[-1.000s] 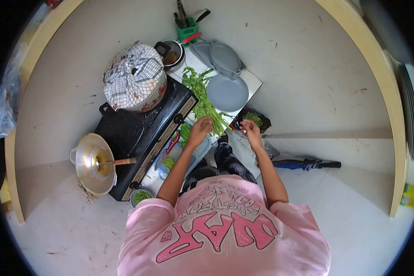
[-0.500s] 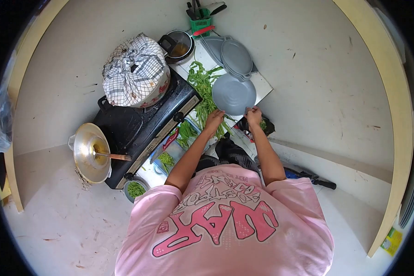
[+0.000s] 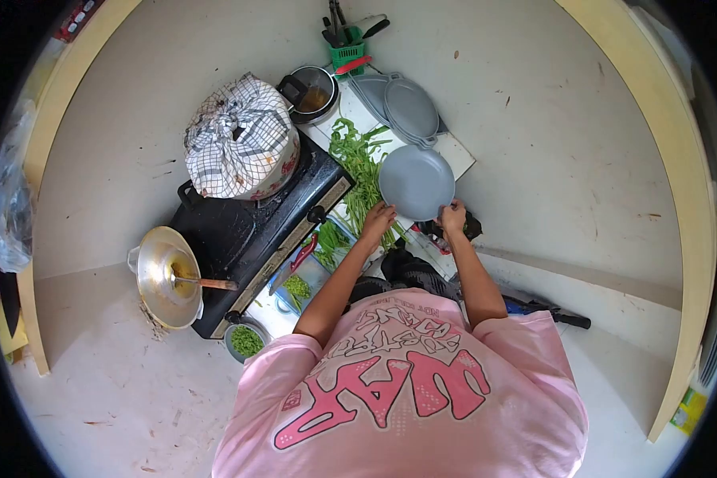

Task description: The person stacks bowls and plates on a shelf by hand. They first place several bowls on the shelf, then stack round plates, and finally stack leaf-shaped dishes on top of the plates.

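A round grey pan (image 3: 416, 182) is held out in front of me by its near edge. My left hand (image 3: 378, 221) is closed on the near left of its rim, and my right hand (image 3: 452, 217) grips the near right. Just beyond it lies another grey pan (image 3: 411, 105) with small side handles, on top of a flat grey piece. Long-stemmed leafy greens (image 3: 360, 167) spread over the white tiles to the left of the held pan.
On the left is a black stove (image 3: 239, 247) bearing a cloth-wrapped pot (image 3: 243, 139) and a wok (image 3: 166, 279) with a wooden-handled utensil. Beside it are a red-handled knife (image 3: 303, 252), a bowl of chopped greens (image 3: 247, 341), a strainer (image 3: 315, 86) and a green utensil basket (image 3: 347, 56).
The view has shifted slightly. Both hands still hold the pan; its visible face, which showed rings at the centre, now looks smooth.
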Motion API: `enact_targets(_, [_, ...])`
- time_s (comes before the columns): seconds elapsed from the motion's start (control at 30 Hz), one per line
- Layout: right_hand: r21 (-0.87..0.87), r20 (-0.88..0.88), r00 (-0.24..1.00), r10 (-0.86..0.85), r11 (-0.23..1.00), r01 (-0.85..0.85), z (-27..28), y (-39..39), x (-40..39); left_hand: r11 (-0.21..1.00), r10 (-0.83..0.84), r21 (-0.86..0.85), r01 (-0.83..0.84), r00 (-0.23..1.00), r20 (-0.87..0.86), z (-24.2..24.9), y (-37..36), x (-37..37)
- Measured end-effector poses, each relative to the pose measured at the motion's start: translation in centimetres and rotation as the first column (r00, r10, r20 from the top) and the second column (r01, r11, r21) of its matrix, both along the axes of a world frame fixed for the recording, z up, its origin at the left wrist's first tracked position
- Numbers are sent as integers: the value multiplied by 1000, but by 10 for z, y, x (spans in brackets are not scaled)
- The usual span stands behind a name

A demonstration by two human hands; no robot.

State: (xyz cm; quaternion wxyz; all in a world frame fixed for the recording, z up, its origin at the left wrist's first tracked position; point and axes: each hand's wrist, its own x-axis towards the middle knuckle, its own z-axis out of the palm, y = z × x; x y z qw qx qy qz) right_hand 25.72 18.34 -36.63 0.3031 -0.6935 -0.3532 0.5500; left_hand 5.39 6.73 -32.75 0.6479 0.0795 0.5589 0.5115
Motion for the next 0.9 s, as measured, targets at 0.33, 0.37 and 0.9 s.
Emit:
enact_targets(0.33, [135,-149,950,275,957,-257,93,-92,36,981,-93,150,120,981,-170,66,-55,-36])
enact_targets(0.37, [144,-179,945,275,957,-251,110,-99,34,978,-73,178,105,981,-177,68,-59,-37])
enact_targets(0.9, [-39,-936,320,-145,948,315,217,-244,32,993,65,91,-76,991,116,183,-148,16])
